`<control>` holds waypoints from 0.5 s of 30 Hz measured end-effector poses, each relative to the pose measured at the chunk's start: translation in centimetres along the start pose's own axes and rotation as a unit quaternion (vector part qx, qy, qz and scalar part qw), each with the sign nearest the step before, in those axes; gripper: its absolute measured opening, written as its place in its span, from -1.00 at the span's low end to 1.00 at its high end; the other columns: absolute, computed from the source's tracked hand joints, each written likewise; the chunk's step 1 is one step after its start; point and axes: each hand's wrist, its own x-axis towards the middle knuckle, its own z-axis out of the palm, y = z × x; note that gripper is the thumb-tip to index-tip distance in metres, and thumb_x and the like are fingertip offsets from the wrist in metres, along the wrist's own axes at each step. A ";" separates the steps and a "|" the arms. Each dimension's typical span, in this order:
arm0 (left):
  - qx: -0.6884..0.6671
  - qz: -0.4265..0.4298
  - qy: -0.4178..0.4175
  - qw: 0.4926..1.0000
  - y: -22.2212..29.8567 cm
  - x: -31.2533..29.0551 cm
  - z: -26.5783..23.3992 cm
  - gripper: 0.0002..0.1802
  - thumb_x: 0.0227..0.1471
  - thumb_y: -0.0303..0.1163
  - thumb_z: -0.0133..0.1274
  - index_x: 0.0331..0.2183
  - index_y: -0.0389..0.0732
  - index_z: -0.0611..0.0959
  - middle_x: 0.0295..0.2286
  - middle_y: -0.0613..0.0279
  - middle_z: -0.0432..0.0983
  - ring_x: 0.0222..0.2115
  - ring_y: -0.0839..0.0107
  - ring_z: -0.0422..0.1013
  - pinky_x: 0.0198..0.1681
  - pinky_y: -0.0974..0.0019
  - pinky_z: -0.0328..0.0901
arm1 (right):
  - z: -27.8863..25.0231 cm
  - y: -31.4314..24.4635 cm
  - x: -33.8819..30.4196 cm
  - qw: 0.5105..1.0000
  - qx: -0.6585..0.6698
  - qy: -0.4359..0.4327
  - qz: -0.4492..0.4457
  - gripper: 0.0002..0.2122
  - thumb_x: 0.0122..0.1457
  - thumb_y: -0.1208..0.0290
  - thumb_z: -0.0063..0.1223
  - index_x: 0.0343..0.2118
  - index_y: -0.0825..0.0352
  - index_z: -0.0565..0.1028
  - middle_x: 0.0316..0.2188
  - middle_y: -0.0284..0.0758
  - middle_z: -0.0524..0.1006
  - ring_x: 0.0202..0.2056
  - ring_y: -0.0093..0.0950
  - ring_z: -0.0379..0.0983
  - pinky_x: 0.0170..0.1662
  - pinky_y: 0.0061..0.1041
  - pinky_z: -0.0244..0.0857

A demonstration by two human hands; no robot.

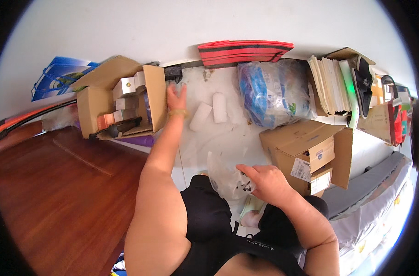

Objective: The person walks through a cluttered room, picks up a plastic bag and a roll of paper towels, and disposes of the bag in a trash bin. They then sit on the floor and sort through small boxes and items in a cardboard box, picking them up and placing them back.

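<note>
My right hand (270,185) is closed on a clear plastic bag (223,177) above my lap; small dark items show through it. My left arm stretches far forward, with a yellowish band at the wrist. Beside the open cardboard box, my left hand (176,100) has thumb and fingers apart. Its fingertips are close to some clear plastic and a black bag (173,73) by the wall; whether they touch is unclear. Two white oblong pieces (220,108) lie on the pale floor to the right of that hand.
An open carton (160,99) with small white boxes stands left, near a blue bag (64,76). A folded red item (245,51) leans on the wall. Rightward are a plastic-wrapped blue bundle (274,94), another carton (292,142) and a box of papers (329,85). Brown wooden surface (57,198) lies left.
</note>
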 end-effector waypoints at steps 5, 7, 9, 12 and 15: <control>-0.325 -0.112 0.160 0.925 6.2 1.1 1.5 -0.19 -0.07 0.13 0.01 -0.03 -0.42 0.39 -0.09 -0.02 0.36 -0.18 0.30 0.34 -0.08 0.29 0.21 | -0.1 0.1 0.1 1.000 -0.003 -0.006 0.007 -0.36 -0.36 0.63 0.13 -0.05 0.19 0.32 -0.48 -0.23 0.44 -0.39 -0.19 0.40 -0.34 -0.27 0.29; -0.209 -0.074 0.126 0.967 3.6 1.8 0.4 -0.16 -0.12 0.14 0.05 -0.04 -0.43 0.40 -0.09 -0.06 0.37 -0.16 0.25 0.34 -0.05 0.25 0.20 | -0.2 0.0 0.1 1.000 -0.006 -0.007 0.003 -0.36 -0.36 0.62 0.13 -0.04 0.19 0.31 -0.48 -0.23 0.44 -0.38 -0.19 0.40 -0.34 -0.27 0.29; -0.135 -0.083 0.119 0.980 4.4 1.8 1.8 -0.13 -0.19 0.13 0.12 -0.06 -0.45 0.40 -0.10 -0.10 0.38 -0.14 0.20 0.35 -0.03 0.22 0.20 | -0.2 0.5 -0.1 1.000 -0.001 0.003 0.007 -0.35 -0.36 0.62 0.13 -0.03 0.19 0.31 -0.48 -0.23 0.44 -0.38 -0.18 0.40 -0.34 -0.27 0.29; -0.072 -0.234 0.245 0.938 7.4 3.4 7.0 -0.17 -0.26 -0.05 0.24 -0.07 -0.47 0.39 -0.08 -0.13 0.36 -0.11 0.15 0.35 -0.03 0.23 0.21 | -0.4 0.6 -0.2 1.000 0.001 0.002 0.023 -0.34 -0.36 0.62 0.13 -0.02 0.19 0.30 -0.48 -0.22 0.44 -0.39 -0.18 0.40 -0.34 -0.27 0.29; -0.346 -0.299 0.208 0.865 1.0 10.3 4.4 -0.32 -0.18 -0.20 0.16 -0.06 -0.40 0.39 -0.09 -0.02 0.37 -0.13 0.18 0.34 -0.09 0.22 0.24 | -0.1 0.0 0.2 1.000 0.003 -0.011 -0.012 -0.33 -0.36 0.62 0.13 -0.01 0.19 0.30 -0.47 -0.23 0.44 -0.40 -0.18 0.40 -0.34 -0.26 0.29</control>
